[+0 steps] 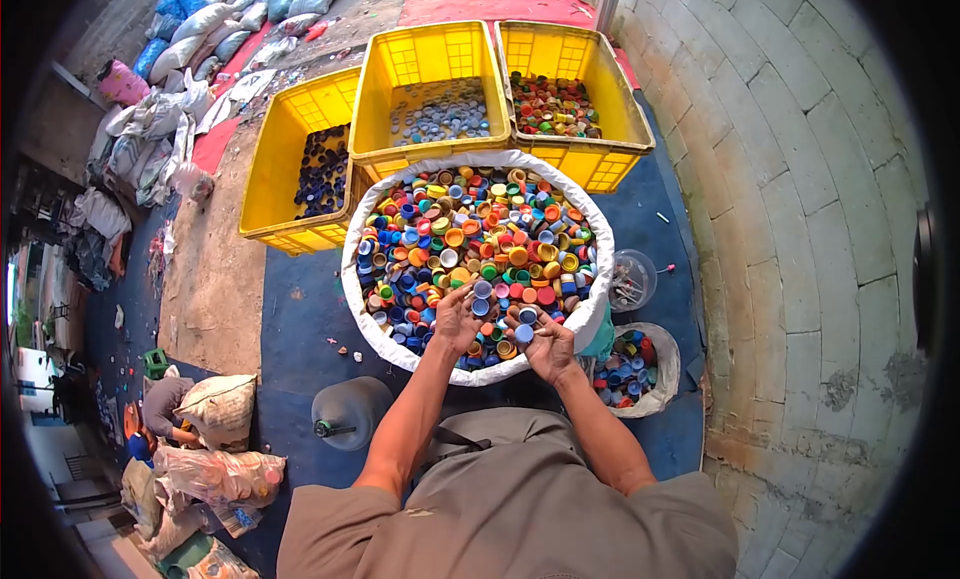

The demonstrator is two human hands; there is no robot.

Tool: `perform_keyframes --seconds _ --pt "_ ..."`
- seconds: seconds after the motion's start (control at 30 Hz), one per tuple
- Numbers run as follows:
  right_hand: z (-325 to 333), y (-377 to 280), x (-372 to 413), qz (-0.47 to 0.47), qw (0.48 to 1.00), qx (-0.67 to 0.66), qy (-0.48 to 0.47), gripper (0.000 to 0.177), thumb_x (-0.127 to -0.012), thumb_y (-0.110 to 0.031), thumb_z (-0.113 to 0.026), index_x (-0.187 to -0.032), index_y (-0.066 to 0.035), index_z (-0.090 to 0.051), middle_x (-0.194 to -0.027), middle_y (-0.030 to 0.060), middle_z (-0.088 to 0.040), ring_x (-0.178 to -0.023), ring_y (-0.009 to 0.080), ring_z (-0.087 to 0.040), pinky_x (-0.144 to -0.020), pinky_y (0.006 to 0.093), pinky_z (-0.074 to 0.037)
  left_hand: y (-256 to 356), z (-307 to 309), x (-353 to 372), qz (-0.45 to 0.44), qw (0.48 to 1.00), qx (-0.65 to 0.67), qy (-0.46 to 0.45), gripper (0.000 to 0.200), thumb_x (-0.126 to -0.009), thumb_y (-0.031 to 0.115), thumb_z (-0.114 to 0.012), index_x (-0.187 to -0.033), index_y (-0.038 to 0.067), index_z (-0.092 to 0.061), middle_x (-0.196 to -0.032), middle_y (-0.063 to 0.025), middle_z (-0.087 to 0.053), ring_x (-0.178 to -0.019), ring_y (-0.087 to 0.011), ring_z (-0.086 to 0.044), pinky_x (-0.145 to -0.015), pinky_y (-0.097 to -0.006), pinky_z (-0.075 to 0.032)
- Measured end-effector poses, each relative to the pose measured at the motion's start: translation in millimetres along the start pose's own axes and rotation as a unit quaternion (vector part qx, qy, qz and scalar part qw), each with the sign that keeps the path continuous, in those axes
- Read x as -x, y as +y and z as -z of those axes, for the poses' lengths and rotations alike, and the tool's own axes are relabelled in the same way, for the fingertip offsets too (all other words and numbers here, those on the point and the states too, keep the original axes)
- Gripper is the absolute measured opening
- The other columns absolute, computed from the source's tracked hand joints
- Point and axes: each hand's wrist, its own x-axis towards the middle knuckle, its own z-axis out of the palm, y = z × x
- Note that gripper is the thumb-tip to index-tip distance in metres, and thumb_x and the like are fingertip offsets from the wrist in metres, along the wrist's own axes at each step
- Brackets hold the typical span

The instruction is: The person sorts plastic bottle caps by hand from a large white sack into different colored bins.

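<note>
A large white-rimmed sack [604, 269] full of mixed coloured bottle caps [470, 229] stands right in front of me. Over its near side, my left hand [457, 321] has its fingers curled at greyish-blue bottle caps [482, 291]. My right hand [550, 349] is turned partly palm up, with a light blue bottle cap [524, 333] and another pale cap at its fingers. The two hands are a short gap apart, both low over the pile.
Beyond the sack stand three yellow crates: dark caps in the left crate [262, 184], pale blue in the middle crate [365, 99], red, orange and green in the right crate [630, 99]. A smaller sack [665, 379] and clear tub [640, 279] sit right, near the block wall [800, 239]. A person [165, 409] bends at left.
</note>
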Motion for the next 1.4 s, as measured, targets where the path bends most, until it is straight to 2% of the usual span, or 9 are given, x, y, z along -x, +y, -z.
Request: perform_keyframes --seconds 0.5,0.67,0.8,0.97,1.07,1.1,1.13,1.2,1.4 --pt "-32 11 -98 -0.003 0.996 -0.003 0.093 0.036 -0.070 -0.005 -0.046 -0.104 0.005 -0.049 -0.101 0.0184 -0.055 -0.092 0.0307 -0.059 -0.089 0.0396 -0.049 54 -17 -33 -0.032 0.992 0.117 0.033 0.041 -0.089 0.032 -0.052 -0.114 0.000 -0.050 -0.114 -0.0244 -0.054 -0.106 -0.0382 -0.053 -0.091 -0.0491 -0.047" --pt "-199 -81 -131 0.134 0.988 0.000 -0.075 0.043 -0.070 -0.001 -0.047 -0.110 0.011 -0.034 -0.138 0.0257 -0.029 -0.139 0.0391 -0.018 -0.116 0.0523 -0.014 175 -145 -39 -0.158 0.986 0.051 0.010 0.092 -0.085 0.048 -0.056 -0.146 0.001 -0.005 -0.153 -0.0255 0.004 -0.142 -0.0386 -0.011 -0.109 -0.0647 -0.002" --pt "-205 -90 -128 0.208 0.974 0.082 -0.040 0.067 -0.073 -0.001 -0.046 -0.135 0.009 -0.020 -0.147 0.0264 -0.011 -0.142 0.0430 -0.004 -0.115 0.0545 -0.009 175 -168 22 -0.330 0.943 -0.025 0.021 0.025 -0.093 0.028 -0.056 -0.102 0.005 -0.054 -0.095 -0.0074 -0.057 -0.092 -0.0184 -0.056 -0.093 -0.0452 -0.040" --pt "-98 -53 -108 0.167 0.973 0.142 0.070 0.063 -0.082 -0.009 -0.052 -0.138 0.002 -0.023 -0.110 0.0136 -0.047 -0.125 0.0335 -0.041 -0.110 0.0530 -0.022 116 -169 163 -0.560 0.806 -0.106 -0.159 0.019 -0.094 0.014 -0.049 -0.078 0.008 -0.042 -0.059 -0.0011 -0.042 -0.053 -0.0113 -0.041 -0.107 -0.0497 -0.034" --pt "-36 -25 -91 0.134 0.968 0.172 0.127 0.067 -0.074 -0.005 -0.051 -0.136 0.001 -0.027 -0.132 0.0190 -0.035 -0.131 0.0353 -0.034 -0.109 0.0520 -0.026 79 -179 244 -0.705 0.668 -0.024 -0.239 0.023 -0.084 0.008 -0.059 -0.062 0.002 -0.053 -0.046 -0.0035 -0.043 -0.040 -0.0130 -0.039 -0.095 -0.0525 -0.046" --pt "-30 -16 -86 0.122 0.967 0.180 0.137 0.067 -0.073 -0.003 -0.050 -0.136 0.001 -0.027 -0.136 0.0211 -0.031 -0.133 0.0374 -0.031 -0.110 0.0519 -0.026 75 -177 266 -0.717 0.621 0.003 -0.318 0.023 -0.082 0.005 -0.059 -0.061 0.000 -0.054 -0.042 -0.0042 -0.040 -0.037 -0.0133 -0.038 -0.072 -0.0466 -0.057" --pt "-26 -8 -79 0.109 0.965 0.188 0.146 0.067 -0.072 -0.002 -0.049 -0.135 0.001 -0.027 -0.140 0.0232 -0.028 -0.134 0.0395 -0.029 -0.110 0.0517 -0.027 84 -197 276 -0.680 0.603 -0.056 -0.414 0.031 -0.087 0.012 -0.066 -0.058 0.009 -0.053 -0.049 0.0025 -0.044 -0.049 -0.0043 -0.047 -0.106 -0.0316 -0.037" --pt "-22 7 -70 0.091 0.968 0.190 0.137 0.067 -0.071 -0.003 -0.050 -0.135 0.001 -0.028 -0.143 0.0257 -0.023 -0.134 0.0416 -0.028 -0.110 0.0514 -0.029 77 -191 283 -0.705 0.521 -0.027 -0.480 0.032 -0.087 0.004 -0.061 -0.057 0.010 -0.051 -0.050 0.0037 -0.042 -0.047 -0.0043 -0.044 -0.095 -0.0232 -0.048" --pt "-25 41 -71 0.057 0.938 0.317 0.124 0.062 -0.074 -0.007 -0.049 -0.133 0.005 -0.033 -0.139 0.0231 -0.033 -0.121 0.0340 -0.044 -0.101 0.0484 -0.040 82 -198 298 -0.684 0.547 -0.017 -0.483 0.032 -0.086 0.003 -0.062 -0.057 0.007 -0.051 -0.049 0.0032 -0.041 -0.044 -0.0053 -0.043 -0.089 -0.0237 -0.053"
